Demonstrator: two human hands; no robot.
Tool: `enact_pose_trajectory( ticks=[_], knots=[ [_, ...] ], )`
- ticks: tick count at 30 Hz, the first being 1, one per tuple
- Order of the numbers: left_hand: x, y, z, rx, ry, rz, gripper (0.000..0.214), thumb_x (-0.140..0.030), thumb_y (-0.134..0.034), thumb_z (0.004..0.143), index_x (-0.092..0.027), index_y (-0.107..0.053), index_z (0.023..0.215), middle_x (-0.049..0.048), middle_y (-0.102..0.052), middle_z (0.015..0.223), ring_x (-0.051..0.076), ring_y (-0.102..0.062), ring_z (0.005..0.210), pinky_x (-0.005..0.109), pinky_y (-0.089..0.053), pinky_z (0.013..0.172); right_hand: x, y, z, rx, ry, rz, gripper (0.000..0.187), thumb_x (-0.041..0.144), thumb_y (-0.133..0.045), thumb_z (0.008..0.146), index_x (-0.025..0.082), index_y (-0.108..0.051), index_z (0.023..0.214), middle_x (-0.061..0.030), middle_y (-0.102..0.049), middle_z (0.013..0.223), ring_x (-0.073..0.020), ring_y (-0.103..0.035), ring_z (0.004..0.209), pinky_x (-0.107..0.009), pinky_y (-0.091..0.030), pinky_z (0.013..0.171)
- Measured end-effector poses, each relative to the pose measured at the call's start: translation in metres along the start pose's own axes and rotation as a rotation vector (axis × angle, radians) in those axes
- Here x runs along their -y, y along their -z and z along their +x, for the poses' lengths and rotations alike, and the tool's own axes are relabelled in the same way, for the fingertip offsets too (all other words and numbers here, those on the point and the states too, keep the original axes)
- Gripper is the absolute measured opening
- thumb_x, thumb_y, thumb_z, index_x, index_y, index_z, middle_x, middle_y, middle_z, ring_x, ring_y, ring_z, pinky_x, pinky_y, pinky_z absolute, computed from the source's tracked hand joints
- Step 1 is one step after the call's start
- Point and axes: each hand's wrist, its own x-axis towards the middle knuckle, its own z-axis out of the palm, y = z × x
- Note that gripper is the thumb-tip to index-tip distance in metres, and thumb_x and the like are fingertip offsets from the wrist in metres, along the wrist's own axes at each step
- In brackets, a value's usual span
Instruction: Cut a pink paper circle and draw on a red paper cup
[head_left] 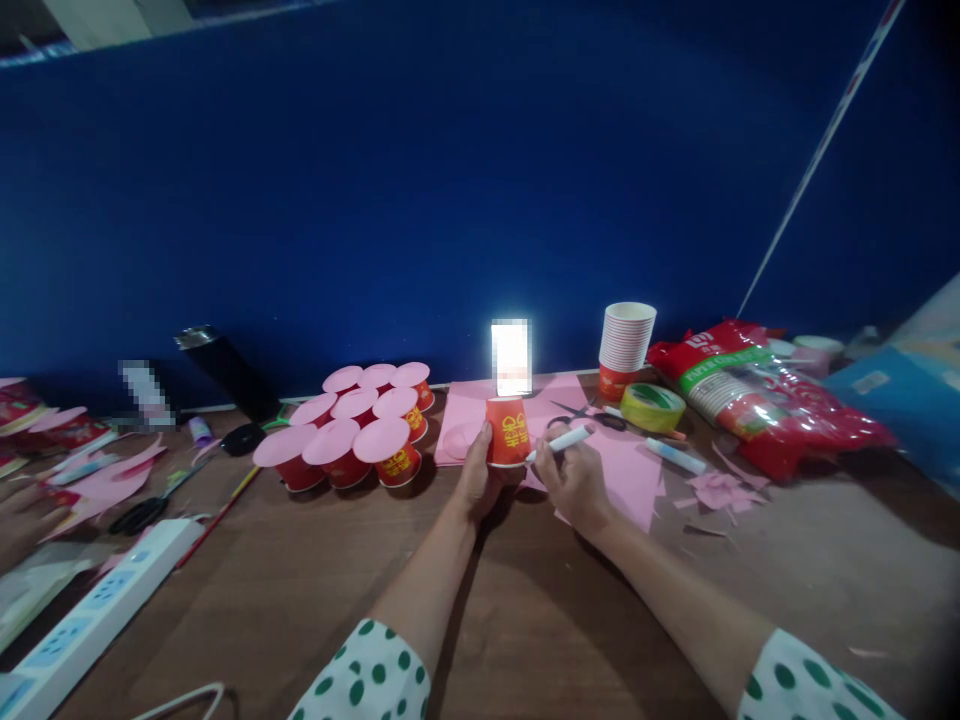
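Note:
My left hand (480,478) is closed around a red paper cup (507,432) with yellow lettering, held upside down above the table. In my right hand (576,482) is a white marker (561,443), its tip pointing left at the cup's lower right edge; I cannot tell whether it touches. Behind both hands lie pink paper sheets (630,478), with black-handled scissors (592,418) resting on them. To the left stand rows of red cups (397,470), each topped by a pink paper disc (386,438).
A stack of paper cups (627,345), a yellow tape roll (652,408), another marker (675,456) and a red plastic package (750,400) are on the right. At left are a power strip (105,600), a black bottle (225,370) and another person's hand (26,520). A bright screen (511,357) stands behind.

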Motion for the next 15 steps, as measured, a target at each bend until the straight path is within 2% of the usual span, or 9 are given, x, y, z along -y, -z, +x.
enact_pose_trajectory(
  ticks=[9,15],
  knots=[
    [-0.0031,-0.0019,-0.001,-0.002,0.016,-0.024,0.047,-0.057,-0.049,0.085,-0.013,-0.064,0.091,0.0059,-0.065,0.071,0.015,-0.059,0.055,0.027,-0.044,0.055,-0.0016,-0.003,-0.0013,-0.033,0.013,0.003,0.023,0.028,-0.042,0.092,0.02,-0.053,0.073,-0.0007,-0.057,0.057,-0.0148,-0.052,0.05,-0.025,-0.037,0.051],
    [-0.0023,-0.0039,-0.0016,0.006,0.014,-0.038,0.046,-0.056,-0.05,0.085,-0.013,-0.063,0.095,0.0057,-0.066,0.074,0.013,-0.058,0.055,0.023,-0.041,0.048,-0.0011,-0.0015,0.0,-0.051,0.001,0.013,0.021,0.027,-0.044,0.092,0.02,-0.053,0.075,-0.001,-0.059,0.059,-0.0147,-0.053,0.049,-0.025,-0.038,0.051]
  ],
)
